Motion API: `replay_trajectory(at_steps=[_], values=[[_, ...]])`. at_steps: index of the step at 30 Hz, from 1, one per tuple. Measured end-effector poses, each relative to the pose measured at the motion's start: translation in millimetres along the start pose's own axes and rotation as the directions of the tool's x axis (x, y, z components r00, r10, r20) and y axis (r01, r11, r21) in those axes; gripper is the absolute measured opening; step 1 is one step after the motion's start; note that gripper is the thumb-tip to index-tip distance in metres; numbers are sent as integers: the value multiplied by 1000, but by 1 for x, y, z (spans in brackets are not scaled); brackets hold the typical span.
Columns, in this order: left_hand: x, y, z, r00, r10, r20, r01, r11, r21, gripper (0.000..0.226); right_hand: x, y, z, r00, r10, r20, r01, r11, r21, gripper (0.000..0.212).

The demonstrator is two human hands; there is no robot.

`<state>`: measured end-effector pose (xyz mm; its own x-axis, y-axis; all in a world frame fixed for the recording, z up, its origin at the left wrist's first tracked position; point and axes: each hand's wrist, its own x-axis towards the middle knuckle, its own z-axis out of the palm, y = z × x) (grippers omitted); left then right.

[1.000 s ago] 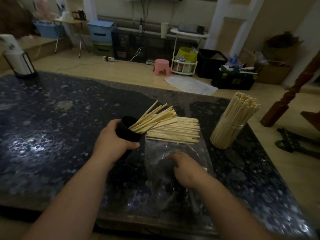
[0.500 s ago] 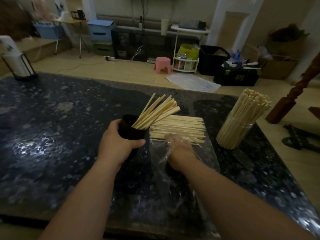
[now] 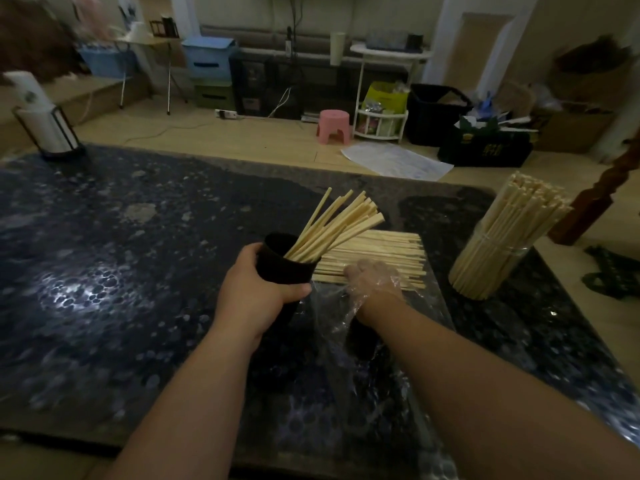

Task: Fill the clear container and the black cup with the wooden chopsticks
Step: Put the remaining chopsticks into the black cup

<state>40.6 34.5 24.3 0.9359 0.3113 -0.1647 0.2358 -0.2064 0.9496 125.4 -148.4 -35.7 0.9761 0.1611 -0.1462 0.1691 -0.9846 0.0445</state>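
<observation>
While the left hand (image 3: 256, 296) has its grip wrapped tight round the black cup (image 3: 280, 268), the cup is tipped over, so its mouth points up and off to the right, away from the person. The sticks in the cup (image 3: 341, 221) lie the same way, their long side running from the mouth up and to the right, and they fan out a bit at the far ends. That tilt is the first thing that could go wrong: if the cup tips any lower, the sticks could slide out and spill onto the worktop (image 3: 104, 271). The cup looks only partly full, so the sticks have room to shift. The right hand (image 3: 375, 282) is inside a thin plastic bag (image 3: 329, 317), with its fingers bent down onto the near edge of the flat pile of chopsticks (image 3: 384, 252). I cannot tell if its grip has caught any sticks, as the plastic blurs the fingertips. The pile looks to lie in the bag, just beside the cup, and its sticks run left to right across the worktop. The bag could be a bother too: it may bunch up round the hand, snag the sticks, or drag the whole pile along when the hand pulls out. A handful picked up crooked might hit the cup's rim and scatter. The clear container (image 3: 498, 271) stands off to the right, packed with sticks that lean up and to the right.
</observation>
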Motion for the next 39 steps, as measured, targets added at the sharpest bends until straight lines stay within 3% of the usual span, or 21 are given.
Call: replay_trajectory(at_steps=[3, 6, 10, 14, 17, 21, 25, 30, 36, 39], values=[[-1, 1, -1, 1000, -3, -2, 3, 1000, -6, 88, 2, 0, -3, 998, 38, 60, -39, 999, 24, 57], [0, 0, -3, 1000, -7, -4, 7, 1000, -6, 91, 5, 0, -9, 995, 47, 84, -51, 997, 53, 39], [2, -1, -5, 1000, -5, -14, 5, 1000, -13, 91, -2, -1, -13, 974, 8, 228, -27, 996, 85, 21], [2, -1, -5, 1000, -4, -1, 3, 1000, -28, 91, -21, 1, -6, 987, -5, 160, -30, 976, 214, 7], [1, 0, -6, 1000, -8, 5, 8, 999, -31, 90, -33, -3, 3, 995, 43, 87, -63, 970, 234, 18], [-3, 2, -8, 1000, 0, 29, 1, 999, -43, 86, -50, -8, 16, 999, 51, 17, -52, 996, 76, 27], [-6, 5, -10, 1000, -6, 21, 6, 1000, 7, 90, -79, -5, 20, 993, 69, -94, -59, 993, 103, 35], [-11, 9, -14, 999, -2, 53, -1, 999, 46, 96, -103, -3, 0, 999, 24, -38, -21, 998, 60, 44], [-16, 10, -14, 997, 20, 69, -29, 991, 131, 96, -123, -5, -27, 999, 39, -17, -34, 975, 220, 27], [-18, 11, -14, 997, 34, 62, -44, 987, 156, 96, -135, -4, -41, 998, 17, -60, -6, 984, 180, 31]])
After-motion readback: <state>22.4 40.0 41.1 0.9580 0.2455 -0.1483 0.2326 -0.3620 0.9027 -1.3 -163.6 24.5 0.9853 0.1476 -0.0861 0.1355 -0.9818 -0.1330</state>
